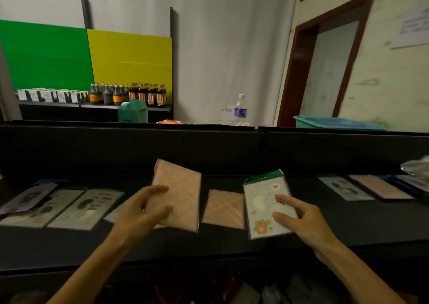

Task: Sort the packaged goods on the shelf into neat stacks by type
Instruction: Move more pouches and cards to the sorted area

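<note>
My left hand (pixel 141 211) grips a flat beige packet (pixel 180 192), tilted up off the black shelf (pixel 232 245). A second beige packet (pixel 224 208) lies flat just right of it. My right hand (pixel 299 218) holds a white packet with a heart and a bear print (pixel 262 208); a green header shows at its top. Several pale printed packets (pixel 86 208) lie flat on the shelf at the left. Further right lie another printed packet (pixel 346 189) and a beige one (pixel 380 187).
The shelf has a black back wall (pixel 232 150). Behind it stand a water bottle (pixel 240 109), a green box (pixel 133 112), sauce bottles (pixel 130 95) and teal trays (pixel 339 122). A crinkled clear bag (pixel 417 167) sits at the far right.
</note>
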{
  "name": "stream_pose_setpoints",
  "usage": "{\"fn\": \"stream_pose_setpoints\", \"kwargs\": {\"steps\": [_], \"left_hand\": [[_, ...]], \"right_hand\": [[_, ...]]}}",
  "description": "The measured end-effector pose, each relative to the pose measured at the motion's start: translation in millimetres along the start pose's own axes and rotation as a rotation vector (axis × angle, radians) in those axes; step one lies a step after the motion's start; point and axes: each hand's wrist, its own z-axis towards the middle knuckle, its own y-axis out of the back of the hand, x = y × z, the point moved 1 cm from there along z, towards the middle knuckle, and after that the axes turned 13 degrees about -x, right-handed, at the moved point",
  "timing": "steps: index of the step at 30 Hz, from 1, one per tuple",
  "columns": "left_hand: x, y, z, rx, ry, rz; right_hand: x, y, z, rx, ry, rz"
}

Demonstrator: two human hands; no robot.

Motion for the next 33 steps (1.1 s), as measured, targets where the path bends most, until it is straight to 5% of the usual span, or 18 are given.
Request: {"fn": "stream_pose_setpoints", "kwargs": {"steps": [18,24,33], "left_hand": [[-107.3,-330.3,-49.2,0.260,-0.074,-0.034],[-115.9,-390.8,-41.2,0.293,-0.098,-0.008],[-110.9,-449.0,-1.1,0.164,-0.101,-0.018]], "right_hand": [[-108.5,332.3,74.3,-0.280,-0.151,-0.087],[-117.1,359.2,104.9,-0.324,-0.108,-0.084],[-125.8,326.2,208.7,-0.134,-0.027,-0.131]]}}
